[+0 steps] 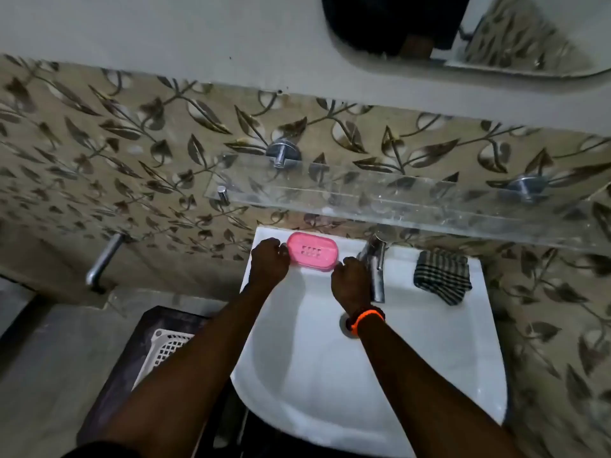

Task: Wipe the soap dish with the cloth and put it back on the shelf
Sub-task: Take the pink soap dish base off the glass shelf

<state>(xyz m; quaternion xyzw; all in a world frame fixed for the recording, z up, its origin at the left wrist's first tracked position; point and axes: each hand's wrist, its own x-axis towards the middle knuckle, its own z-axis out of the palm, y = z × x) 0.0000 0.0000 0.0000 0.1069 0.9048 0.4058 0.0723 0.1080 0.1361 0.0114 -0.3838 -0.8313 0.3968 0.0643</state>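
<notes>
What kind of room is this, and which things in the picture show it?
Most likely a bathroom or washroom: a white wall-mounted sink with a metal tap, a mirror above a clear shelf, and patterned wall tiles.

Pink plastic soap dish [312,251], glossy sink [330,375], clear shelf [396,200], checked cloth [442,276]

- Fingertips of the left hand [268,259] and right hand [351,280] curl under the soap dish [312,251], out of sight.
- At 3 o'clock, the shelf [396,196] runs off frame.
- The right hand blocks part of the tap [377,259].
</notes>
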